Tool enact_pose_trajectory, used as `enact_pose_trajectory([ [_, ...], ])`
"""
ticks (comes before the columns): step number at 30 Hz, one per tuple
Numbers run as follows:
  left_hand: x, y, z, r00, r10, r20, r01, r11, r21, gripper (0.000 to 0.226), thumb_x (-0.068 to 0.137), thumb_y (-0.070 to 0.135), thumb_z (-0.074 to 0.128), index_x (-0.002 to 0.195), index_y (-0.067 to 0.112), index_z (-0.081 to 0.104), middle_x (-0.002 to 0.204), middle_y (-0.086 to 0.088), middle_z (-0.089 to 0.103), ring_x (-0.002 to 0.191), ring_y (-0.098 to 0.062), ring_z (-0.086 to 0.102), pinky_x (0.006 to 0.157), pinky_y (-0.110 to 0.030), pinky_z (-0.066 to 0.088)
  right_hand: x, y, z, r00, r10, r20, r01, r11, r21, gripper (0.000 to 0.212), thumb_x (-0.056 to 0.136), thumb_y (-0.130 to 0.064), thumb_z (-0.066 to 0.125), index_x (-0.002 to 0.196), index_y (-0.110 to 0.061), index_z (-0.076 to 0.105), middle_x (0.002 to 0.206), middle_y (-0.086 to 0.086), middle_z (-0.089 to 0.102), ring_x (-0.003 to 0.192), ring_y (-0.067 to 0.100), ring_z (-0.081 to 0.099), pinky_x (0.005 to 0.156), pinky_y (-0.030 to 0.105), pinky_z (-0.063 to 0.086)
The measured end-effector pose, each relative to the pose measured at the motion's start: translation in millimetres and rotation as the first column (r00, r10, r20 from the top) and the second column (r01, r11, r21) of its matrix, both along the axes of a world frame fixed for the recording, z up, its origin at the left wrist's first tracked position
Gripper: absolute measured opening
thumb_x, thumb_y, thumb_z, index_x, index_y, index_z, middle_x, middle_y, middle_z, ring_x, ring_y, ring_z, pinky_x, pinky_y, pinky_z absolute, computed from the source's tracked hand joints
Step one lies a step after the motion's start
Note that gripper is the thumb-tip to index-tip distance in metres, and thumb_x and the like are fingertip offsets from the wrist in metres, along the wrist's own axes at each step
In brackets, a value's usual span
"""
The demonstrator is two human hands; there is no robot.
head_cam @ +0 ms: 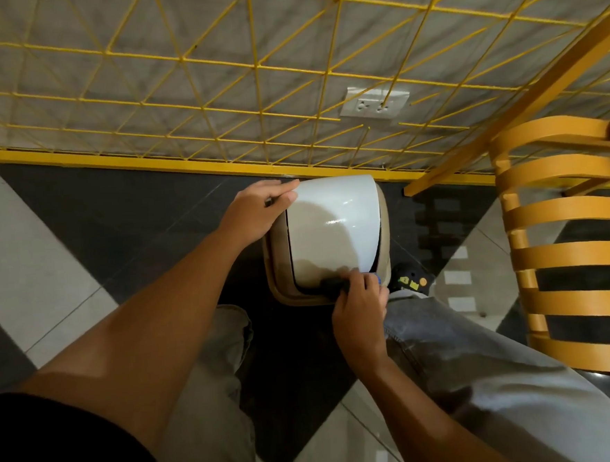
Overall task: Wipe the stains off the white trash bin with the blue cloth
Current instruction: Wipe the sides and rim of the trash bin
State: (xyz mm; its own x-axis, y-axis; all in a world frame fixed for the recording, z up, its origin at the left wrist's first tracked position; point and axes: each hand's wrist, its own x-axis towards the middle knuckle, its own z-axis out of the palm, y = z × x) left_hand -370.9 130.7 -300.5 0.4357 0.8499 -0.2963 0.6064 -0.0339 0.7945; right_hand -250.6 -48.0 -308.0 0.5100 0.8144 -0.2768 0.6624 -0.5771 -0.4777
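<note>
Head view shows the white trash bin (332, 229) standing on the floor (60, 212), close to the yellow fence (183, 164). Left hand (258, 208) holds the bin's far corner with bent fingers. Right hand (359, 299) pinches the blue cloth (378, 280) tight against the bin's near edge.

Yellow wire grid (183, 59) of squares and diagonals covers grey wall. White double wall socket (374, 104) behind the grid, right of centre. Yellow bar (111, 161) runs along wall base. Floor (25, 232) has large black and pale tiles laid diagonally. Orange wooden slatted chair (572, 248) at right. Small dark item with yellow marks (412, 281) on floor, unclear what.
</note>
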Motion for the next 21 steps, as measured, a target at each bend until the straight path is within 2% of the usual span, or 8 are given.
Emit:
enact_pose_trajectory([
  [5, 4.0, -3.6, 5.8, 0.997, 0.066, -0.03, -0.067, 0.998, -0.022, 0.035, 0.092, 0.039, 0.049, 0.126, 0.031, 0.056, 0.141, -0.002, 0.045, 0.132, -0.018, 0.037, 0.111, -0.043, 0.03, 17.9, -11.0, 17.5, 0.953, -0.094, -0.287, 0.154, 0.969, 0.194, 0.024, 0.089, -0.002, 0.052, 0.111, -0.01, 0.057, 0.105, 0.009, 0.061, 0.101, 0.026, 0.056, 0.092, 0.035, 0.046],
  [6, 6.1, -6.0, 7.1, 0.996, 0.087, -0.035, -0.088, 0.996, -0.022, 0.034, 0.093, 0.037, 0.049, 0.126, 0.031, 0.056, 0.142, -0.003, 0.045, 0.132, -0.019, 0.037, 0.11, -0.042, 0.03, 25.2, -10.7, 24.1, 0.878, -0.148, -0.456, 0.246, 0.955, 0.164, 0.029, 0.089, -0.002, 0.052, 0.115, -0.015, 0.053, 0.101, 0.006, 0.061, 0.098, 0.025, 0.057, 0.089, 0.034, 0.05],
  [8, 10.4, -11.4, 10.3, 0.992, 0.118, -0.051, -0.118, 0.993, 0.007, 0.034, 0.094, 0.033, 0.047, 0.127, 0.028, 0.055, 0.142, -0.005, 0.044, 0.131, -0.019, 0.038, 0.109, -0.037, 0.03, 41.5, -5.8, 35.9, 0.582, -0.275, -0.766, 0.461, 0.887, 0.032, 0.04, 0.088, -0.001, 0.051, 0.121, -0.023, 0.044, 0.092, 0.003, 0.059, 0.093, 0.026, 0.06, 0.084, 0.035, 0.053],
  [11, 15.8, -22.5, 17.5, 0.979, 0.194, -0.062, -0.191, 0.98, 0.051, 0.039, 0.097, 0.031, 0.041, 0.135, 0.022, 0.047, 0.142, -0.006, 0.044, 0.132, -0.019, 0.037, 0.105, -0.032, 0.028, 70.9, 7.2, 41.3, 0.325, -0.42, -0.847, 0.571, 0.802, -0.178, 0.056, 0.085, -0.003, 0.05, 0.132, -0.029, 0.036, 0.096, 0.003, 0.059, 0.092, 0.025, 0.062, 0.072, 0.037, 0.052],
  [14, 17.9, -34.2, 25.7, 0.91, 0.401, -0.11, -0.408, 0.912, -0.047, 0.041, 0.098, 0.032, 0.033, 0.127, 0.01, 0.052, 0.129, -0.013, 0.053, 0.122, -0.027, 0.045, 0.098, -0.038, 0.034, 88.1, 18.4, 39.2, 0.298, -0.47, -0.831, 0.477, 0.827, -0.297, 0.066, 0.083, -0.003, 0.049, 0.141, -0.028, 0.029, 0.109, 0.007, 0.056, 0.094, 0.024, 0.059, 0.068, 0.033, 0.049],
  [16, 18.4, -41.5, 27.2, 0.85, 0.507, -0.146, -0.527, 0.82, -0.224, 0.038, 0.099, 0.031, 0.032, 0.094, 0.007, 0.061, 0.1, -0.013, 0.057, 0.09, -0.023, 0.053, 0.08, -0.037, 0.039, 90.7, 22.9, 37.5, 0.313, -0.452, -0.835, 0.367, 0.869, -0.333, 0.068, 0.081, 0.0, 0.046, 0.143, -0.022, 0.029, 0.121, 0.013, 0.054, 0.098, 0.025, 0.059, 0.071, 0.032, 0.049],
  [18, 19.0, -49.8, 26.7, 0.826, 0.538, -0.171, -0.557, 0.73, -0.396, 0.037, 0.098, 0.03, 0.034, 0.069, 0.014, 0.051, 0.076, -0.006, 0.048, 0.066, -0.016, 0.044, 0.061, -0.033, 0.035, 89.9, 26.1, 35.8, 0.3, -0.406, -0.863, 0.297, 0.9, -0.32, 0.064, 0.08, 0.004, 0.041, 0.14, -0.017, 0.035, 0.124, 0.018, 0.056, 0.103, 0.029, 0.06, 0.075, 0.032, 0.052],
  [21, 14.7, -53.0, 23.0, 0.845, 0.501, -0.188, -0.53, 0.733, -0.426, 0.033, 0.095, 0.017, 0.034, 0.064, 0.013, 0.045, 0.069, -0.006, 0.043, 0.062, -0.019, 0.04, 0.056, -0.032, 0.029, 86.3, 31.7, 36.2, 0.279, -0.331, -0.902, 0.248, 0.932, -0.265, 0.061, 0.079, 0.007, 0.038, 0.135, -0.016, 0.042, 0.122, 0.02, 0.057, 0.105, 0.031, 0.059, 0.088, 0.035, 0.052],
])
